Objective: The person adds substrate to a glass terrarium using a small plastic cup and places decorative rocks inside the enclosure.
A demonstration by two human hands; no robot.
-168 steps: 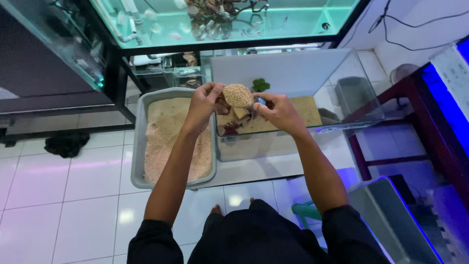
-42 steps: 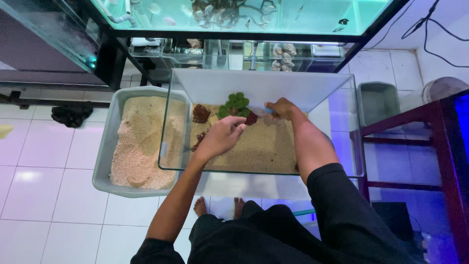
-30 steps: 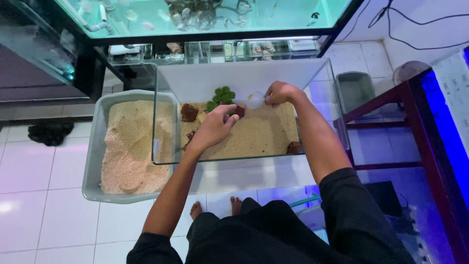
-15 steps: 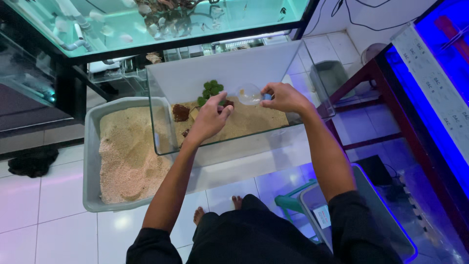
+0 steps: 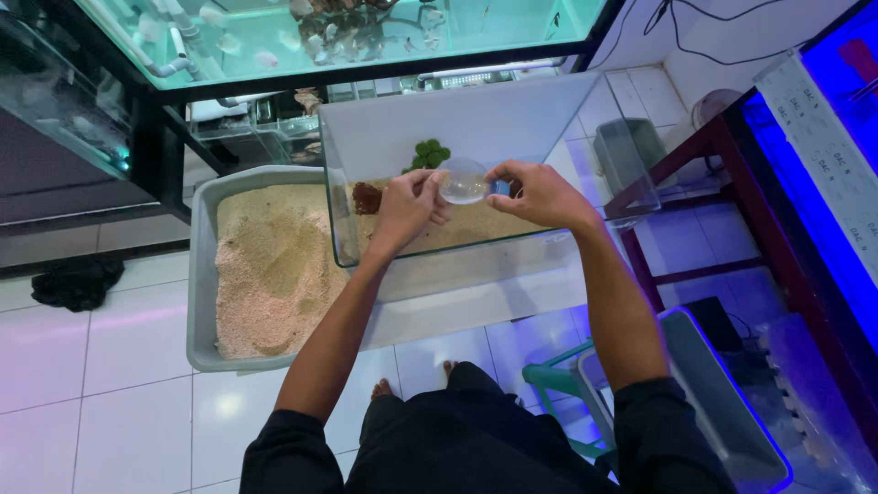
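Far over at nine o'clock a dark cloth (image 5: pixel 78 282) lies crumpled on the white tiled floor (image 5: pixel 110 402). Next along sits a grey plastic tub (image 5: pixel 203 274) filled with pale sand (image 5: pixel 270 270), its surface scooped into hollows. Touching the tub's right side is a small glass tank (image 5: pixel 476 137) with a thin sand bed; a reddish-brown rock (image 5: pixel 367 198) rests at its left end and a clump of green plant (image 5: pixel 427 153) stands just behind, toward twelve o'clock.

Over the tank's front half the person's two hands meet. The left hand (image 5: pixel 409 203) pinches the left edge of a small clear plastic bottle (image 5: pixel 464 180) between thumb and fingers, the rest of the fingers curled loosely. The right hand (image 5: pixel 540 194) grips the bottle's other end (a bit of blue shows there, cap or label I cannot tell), fingers closed around it. The bottle lies roughly sideways, held above the sand and not touching it.

Above, at twelve o'clock, a large lit aquarium (image 5: pixel 366 37) glows teal on a black stand. Past the right hand, at two o'clock, a small empty glass tank (image 5: pixel 631 151) sits on the floor beside a dark red metal stand (image 5: pixel 722 183). At four o'clock a grey bin (image 5: pixel 722 402) with a blue-lit rim rests near the person's right elbow.
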